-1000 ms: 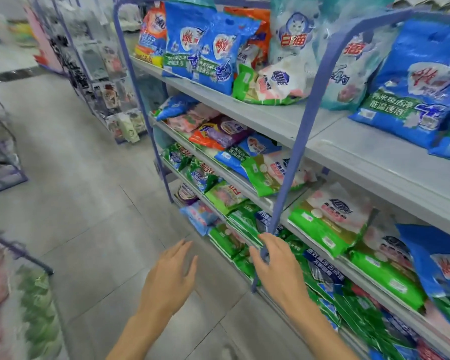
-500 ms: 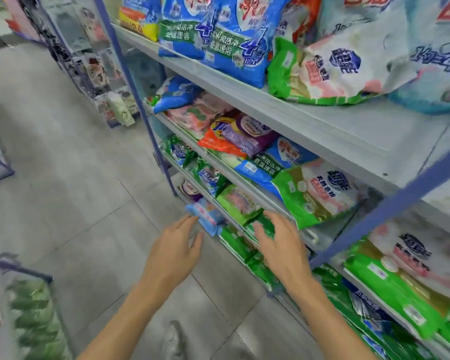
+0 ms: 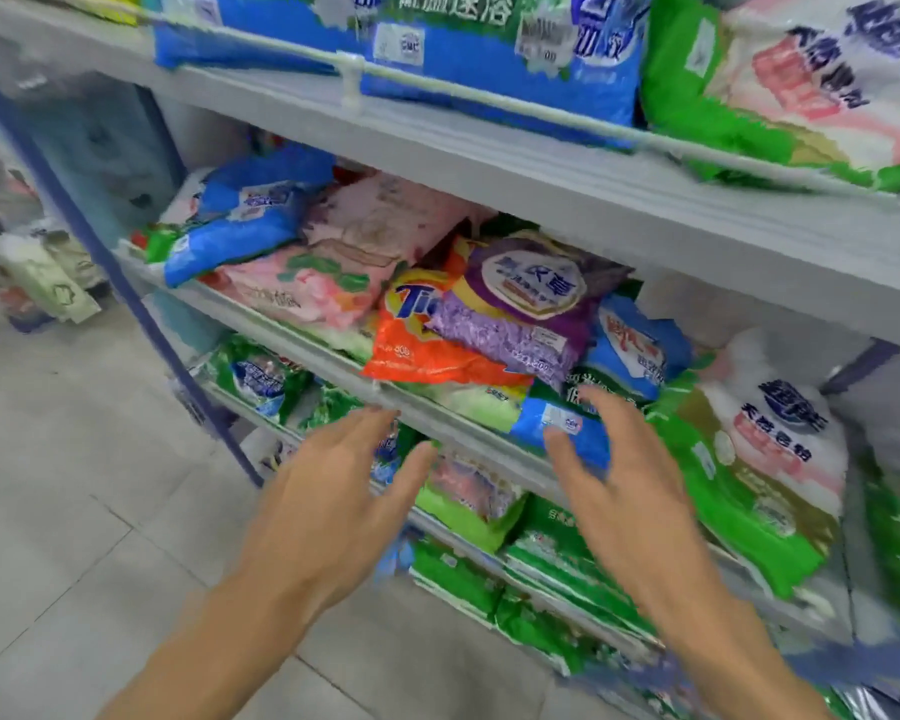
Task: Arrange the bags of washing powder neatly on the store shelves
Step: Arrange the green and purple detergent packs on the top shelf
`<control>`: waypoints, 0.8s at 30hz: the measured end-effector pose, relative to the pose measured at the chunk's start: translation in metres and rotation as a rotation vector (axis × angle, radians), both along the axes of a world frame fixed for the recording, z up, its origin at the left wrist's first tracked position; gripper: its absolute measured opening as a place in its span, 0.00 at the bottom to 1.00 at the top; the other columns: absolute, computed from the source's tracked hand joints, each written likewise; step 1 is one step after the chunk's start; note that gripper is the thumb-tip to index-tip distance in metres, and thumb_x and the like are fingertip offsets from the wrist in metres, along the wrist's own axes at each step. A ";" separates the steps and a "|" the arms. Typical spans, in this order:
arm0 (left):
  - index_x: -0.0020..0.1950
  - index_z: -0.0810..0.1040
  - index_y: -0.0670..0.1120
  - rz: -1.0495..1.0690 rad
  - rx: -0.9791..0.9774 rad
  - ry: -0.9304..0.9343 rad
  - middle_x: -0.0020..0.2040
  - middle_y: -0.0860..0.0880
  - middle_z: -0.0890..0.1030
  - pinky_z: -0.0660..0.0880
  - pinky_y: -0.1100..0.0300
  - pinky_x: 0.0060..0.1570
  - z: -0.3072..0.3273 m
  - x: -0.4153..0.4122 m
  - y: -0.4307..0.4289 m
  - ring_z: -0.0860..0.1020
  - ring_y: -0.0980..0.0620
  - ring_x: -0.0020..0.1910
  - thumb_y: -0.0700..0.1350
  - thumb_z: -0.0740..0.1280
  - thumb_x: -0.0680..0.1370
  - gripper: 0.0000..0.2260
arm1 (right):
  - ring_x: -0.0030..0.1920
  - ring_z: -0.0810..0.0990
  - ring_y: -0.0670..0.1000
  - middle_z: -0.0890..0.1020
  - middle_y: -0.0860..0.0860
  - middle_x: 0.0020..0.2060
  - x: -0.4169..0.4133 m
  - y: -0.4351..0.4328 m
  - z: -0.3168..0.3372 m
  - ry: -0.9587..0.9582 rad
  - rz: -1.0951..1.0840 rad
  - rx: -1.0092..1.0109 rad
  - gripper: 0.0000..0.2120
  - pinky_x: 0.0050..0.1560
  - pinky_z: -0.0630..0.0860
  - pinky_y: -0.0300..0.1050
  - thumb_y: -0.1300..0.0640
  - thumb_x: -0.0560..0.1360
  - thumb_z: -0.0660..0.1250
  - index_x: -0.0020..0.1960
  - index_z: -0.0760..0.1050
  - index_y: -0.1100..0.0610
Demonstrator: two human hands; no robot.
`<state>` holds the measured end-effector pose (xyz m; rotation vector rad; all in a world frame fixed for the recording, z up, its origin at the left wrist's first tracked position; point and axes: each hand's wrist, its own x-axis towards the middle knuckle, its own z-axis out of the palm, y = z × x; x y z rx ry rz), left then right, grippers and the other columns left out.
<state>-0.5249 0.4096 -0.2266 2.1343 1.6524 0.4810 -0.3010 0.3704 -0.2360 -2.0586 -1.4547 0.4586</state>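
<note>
Two hands (image 3: 328, 506) — over a dozen bags (image 3: 520, 298)

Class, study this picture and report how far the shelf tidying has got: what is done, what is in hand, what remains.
Done: nothing visibly; the orange Tide bag, purple bag and pink bags lie heaped crookedly on the middle shelf. In hand: left hand and right hand hover open before that shelf, holding nothing. Left: straightening that heap and the slumped green-and-white bag.
</note>
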 end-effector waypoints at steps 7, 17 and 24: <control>0.68 0.78 0.47 -0.064 0.328 -0.014 0.61 0.45 0.84 0.67 0.53 0.61 -0.010 0.035 0.080 0.77 0.43 0.60 0.63 0.58 0.81 0.25 | 0.74 0.69 0.50 0.73 0.48 0.74 0.000 0.059 -0.017 0.071 -0.127 0.164 0.32 0.71 0.69 0.47 0.38 0.81 0.62 0.80 0.60 0.49; 0.52 0.76 0.45 0.008 -0.013 -0.376 0.49 0.43 0.82 0.72 0.46 0.58 -0.031 0.087 0.149 0.77 0.38 0.54 0.59 0.63 0.81 0.17 | 0.54 0.80 0.56 0.82 0.47 0.50 -0.008 0.116 -0.012 0.373 -0.346 0.094 0.30 0.59 0.77 0.52 0.30 0.71 0.69 0.61 0.75 0.52; 0.44 0.79 0.41 0.237 -0.333 -0.713 0.42 0.45 0.83 0.72 0.51 0.49 0.004 0.083 0.127 0.80 0.47 0.46 0.50 0.76 0.74 0.13 | 0.38 0.84 0.42 0.87 0.43 0.40 0.005 0.108 0.002 0.840 -0.284 0.120 0.16 0.35 0.75 0.35 0.64 0.67 0.81 0.51 0.81 0.52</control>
